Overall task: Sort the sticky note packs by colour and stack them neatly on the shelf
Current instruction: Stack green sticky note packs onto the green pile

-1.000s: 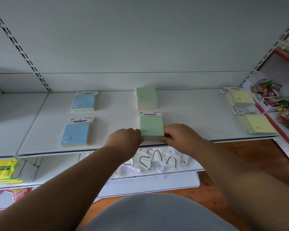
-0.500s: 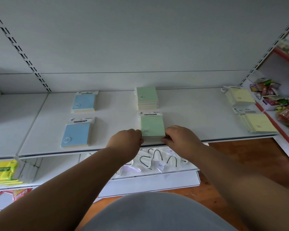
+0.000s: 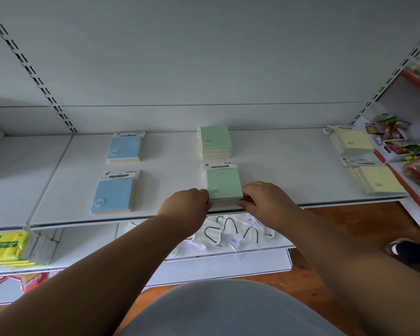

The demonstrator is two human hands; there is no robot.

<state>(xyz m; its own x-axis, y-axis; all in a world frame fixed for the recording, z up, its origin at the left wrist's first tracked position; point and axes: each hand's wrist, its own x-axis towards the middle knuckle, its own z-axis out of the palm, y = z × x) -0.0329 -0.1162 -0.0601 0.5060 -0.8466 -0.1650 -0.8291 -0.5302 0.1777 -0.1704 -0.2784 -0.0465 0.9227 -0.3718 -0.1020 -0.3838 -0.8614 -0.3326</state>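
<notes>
A stack of green sticky note packs (image 3: 224,185) lies at the front middle of the white shelf (image 3: 289,170). My left hand (image 3: 188,204) grips its left front corner and my right hand (image 3: 262,202) grips its right front corner. Behind it sits a second green stack (image 3: 215,142). Two blue stacks lie to the left, one at the back (image 3: 124,148) and one at the front (image 3: 114,195). Two yellow stacks lie at the right end, one at the back (image 3: 352,139) and one at the front (image 3: 380,181).
Snack packets in white baskets (image 3: 395,141) fill the red-edged shelf at the right. The lower shelf holds white face masks (image 3: 228,232) under my hands and yellow tissue packs (image 3: 6,247) at the left. A dark shoe (image 3: 407,249) stands on the wooden floor.
Both hands stay on the front green stack, shifting only slightly at its corners. The stack has barely moved.
</notes>
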